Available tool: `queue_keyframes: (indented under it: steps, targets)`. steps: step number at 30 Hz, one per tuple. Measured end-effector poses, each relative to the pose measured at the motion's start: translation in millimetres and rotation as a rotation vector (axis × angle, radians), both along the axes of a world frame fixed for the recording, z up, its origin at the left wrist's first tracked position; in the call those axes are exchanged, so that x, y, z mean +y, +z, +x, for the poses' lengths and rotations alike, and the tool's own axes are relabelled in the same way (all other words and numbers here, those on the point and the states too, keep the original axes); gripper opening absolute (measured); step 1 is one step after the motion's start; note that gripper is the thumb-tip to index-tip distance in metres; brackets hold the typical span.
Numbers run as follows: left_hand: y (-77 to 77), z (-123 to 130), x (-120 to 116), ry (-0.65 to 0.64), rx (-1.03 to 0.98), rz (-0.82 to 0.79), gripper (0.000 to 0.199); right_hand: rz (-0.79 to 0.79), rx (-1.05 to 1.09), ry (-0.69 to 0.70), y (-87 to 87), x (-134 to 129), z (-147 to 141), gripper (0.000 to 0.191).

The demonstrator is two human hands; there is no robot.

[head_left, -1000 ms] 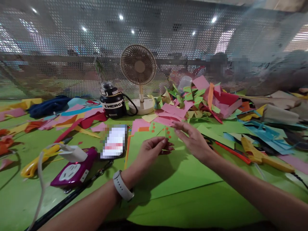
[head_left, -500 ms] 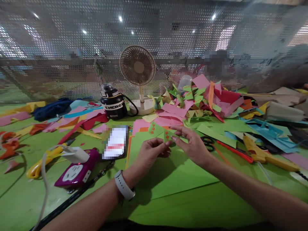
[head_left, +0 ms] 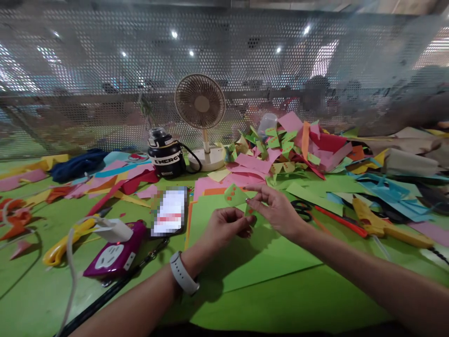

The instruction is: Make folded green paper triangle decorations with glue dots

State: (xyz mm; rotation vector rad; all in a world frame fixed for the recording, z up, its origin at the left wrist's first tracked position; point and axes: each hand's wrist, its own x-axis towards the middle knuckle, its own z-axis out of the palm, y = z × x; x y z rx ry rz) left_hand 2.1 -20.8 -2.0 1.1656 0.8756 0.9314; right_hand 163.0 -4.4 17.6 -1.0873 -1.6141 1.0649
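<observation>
A small folded piece of green paper point(head_left: 234, 195) with orange marks is held up between both hands. My left hand point(head_left: 224, 229) is closed in a pinch on its lower part, the fingers curled. With thumb and fingers, my right hand point(head_left: 275, 208) pinches its right side, and part of the paper is hidden behind the fingertips. Beneath the hands lies a stack of large green sheets point(head_left: 266, 262), with orange and pink paper showing at its far edge.
A heap of cut paper point(head_left: 256, 164), a fan point(head_left: 200, 100) and a black bottle point(head_left: 164, 157) stand behind. On the left are a phone point(head_left: 170, 210) and a purple power strip point(head_left: 115, 255). Scissors point(head_left: 301, 210), a red cutter point(head_left: 340, 220) and a yellow glue gun point(head_left: 386, 227) lie right.
The folded paper has turned and tilted between my fingers, and its right part is now more covered by them. Both hands stay in nearly the same place; the view has shifted slightly.
</observation>
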Motion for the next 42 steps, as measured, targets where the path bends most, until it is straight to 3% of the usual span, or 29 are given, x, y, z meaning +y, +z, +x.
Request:
queue_keyframes:
  steps: [4,8,15,24,30,36,39,42]
  targets:
    - [-0.8,-1,0,0.014,0.018,-0.005,0.034,-0.066,0.076,0.005,3.4,1,3,0.048]
    - [-0.7,-2,0,0.046,0.038,-0.006,0.031,-0.091,0.067,0.028,7.6,3,10,0.041]
    - [2.4,-2,-3,0.026,0.011,0.015,0.032,-0.057,0.062,-0.006,0.2,8,14,0.035]
    - [2.0,-5,0,0.145,-0.198,-0.069,0.046,-0.051,0.110,-0.043,3.9,2,20,0.035]
    - [0.8,-7,3,0.188,-0.158,-0.091,0.037,-0.089,0.022,0.059,2.3,5,30,0.035]
    - [2.3,-7,4,0.280,-0.181,-0.118,0.039,0.223,-0.212,-0.272,16.9,3,52,0.031]
    - [2.6,-7,4,0.324,-0.190,-0.141,0.040,0.087,-0.377,-0.161,21.4,-7,56,0.045]
    - [1.5,-7,4,0.303,-0.164,-0.138,0.040,-0.097,-0.353,-0.007,19.0,-13,51,0.047]
